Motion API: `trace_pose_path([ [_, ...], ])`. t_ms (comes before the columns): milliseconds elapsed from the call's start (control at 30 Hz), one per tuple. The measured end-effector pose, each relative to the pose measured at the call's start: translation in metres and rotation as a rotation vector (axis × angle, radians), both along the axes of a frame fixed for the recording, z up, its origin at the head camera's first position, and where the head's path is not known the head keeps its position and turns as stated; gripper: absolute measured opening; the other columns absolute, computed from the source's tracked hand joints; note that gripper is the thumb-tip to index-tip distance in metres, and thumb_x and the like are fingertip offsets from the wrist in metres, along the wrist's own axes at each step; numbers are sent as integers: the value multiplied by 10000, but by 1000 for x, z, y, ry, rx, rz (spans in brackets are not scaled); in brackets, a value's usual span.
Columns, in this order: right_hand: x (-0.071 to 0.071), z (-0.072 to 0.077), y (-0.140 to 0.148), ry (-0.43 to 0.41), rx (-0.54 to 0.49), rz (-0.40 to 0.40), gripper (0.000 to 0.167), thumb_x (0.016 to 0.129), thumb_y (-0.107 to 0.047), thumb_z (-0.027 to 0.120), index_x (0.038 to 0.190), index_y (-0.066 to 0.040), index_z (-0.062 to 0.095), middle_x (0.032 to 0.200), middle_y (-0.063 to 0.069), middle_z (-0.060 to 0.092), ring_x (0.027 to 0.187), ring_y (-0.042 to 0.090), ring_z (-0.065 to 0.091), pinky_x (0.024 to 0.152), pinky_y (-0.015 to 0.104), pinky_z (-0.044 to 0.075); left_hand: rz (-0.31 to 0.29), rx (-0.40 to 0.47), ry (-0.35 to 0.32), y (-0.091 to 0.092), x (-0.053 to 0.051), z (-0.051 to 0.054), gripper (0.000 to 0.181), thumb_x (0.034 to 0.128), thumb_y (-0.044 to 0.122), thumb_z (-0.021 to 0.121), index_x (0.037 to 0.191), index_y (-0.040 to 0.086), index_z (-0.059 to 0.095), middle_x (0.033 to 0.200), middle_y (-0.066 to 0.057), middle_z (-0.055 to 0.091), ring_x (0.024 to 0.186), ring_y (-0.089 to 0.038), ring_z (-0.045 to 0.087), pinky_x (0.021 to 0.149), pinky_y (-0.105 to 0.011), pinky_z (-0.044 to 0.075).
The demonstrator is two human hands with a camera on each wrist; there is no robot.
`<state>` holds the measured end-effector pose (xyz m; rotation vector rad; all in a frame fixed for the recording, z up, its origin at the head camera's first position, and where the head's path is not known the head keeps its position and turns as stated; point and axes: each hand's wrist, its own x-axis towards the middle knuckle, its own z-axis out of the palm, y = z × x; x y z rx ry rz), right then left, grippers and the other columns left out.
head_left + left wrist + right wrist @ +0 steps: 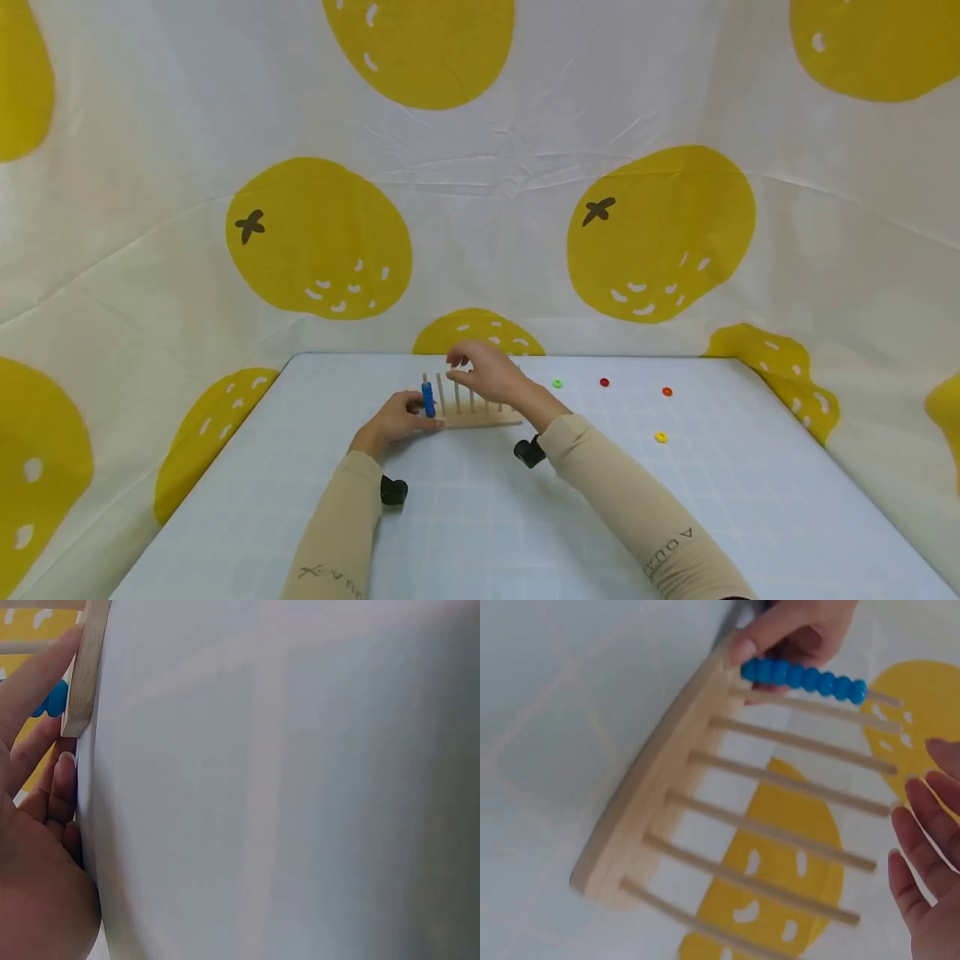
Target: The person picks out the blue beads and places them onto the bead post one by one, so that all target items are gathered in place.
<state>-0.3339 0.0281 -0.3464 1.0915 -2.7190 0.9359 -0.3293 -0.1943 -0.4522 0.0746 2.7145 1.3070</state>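
Note:
A wooden peg stand (480, 422) with a row of upright pegs sits toward the back of the table. Blue beads (802, 679) fill most of the peg at its left end; the other pegs visible in the right wrist view are bare. My left hand (392, 417) holds that left end of the base, thumb (744, 649) on the front and fingers behind, partly hidden. Above the peg tops is my right hand (487, 372), its fingers (915, 832) loosely bent and apart from the pegs. Nothing shows in its grasp.
To the right of the stand lie small rings: a green one (557, 384), a red one (604, 382), an orange one (667, 391) and, nearer, a yellow one (661, 437). A cloth (487, 233) with yellow fruit prints hangs behind the table (465, 517).

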Motion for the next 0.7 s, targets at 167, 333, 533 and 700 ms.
trace_pose_path([
  [167,5,9,27,15,-5,-5,221,977,-144,712,1169,-38,686,1161,117,694,1084,304,614,971,430,508,18,2,-26,-2,1,2,548,806,313,891,1229,41,674,1124,-99,654,1027,-268,558,983,-467,460],
  [333,10,16,66,82,1,-52,244,968,-177,729,1168,-42,689,1144,106,701,1065,268,622,963,434,514,-27,-20,-14,-7,6,10,567,826,309,871,1278,41,659,1257,-112,650,1163,-303,564,1062,-519,430],
  [533,16,22,135,175,35,-166,346,999,-237,690,1283,-43,649,1265,123,661,1129,319,629,957,492,519,-60,-184,79,-34,17,27,512,895,315,800,1328,89,647,1419,-159,567,1332,-401,455,1116,-612,298],
  [700,19,21,196,187,136,-333,435,1000,-268,685,1369,-62,581,1372,158,587,1242,374,548,1051,582,427,-80,-393,267,-56,30,54,461,912,258,776,1311,63,650,1416,-197,558,1328,-463,417,1042,-680,256],
])
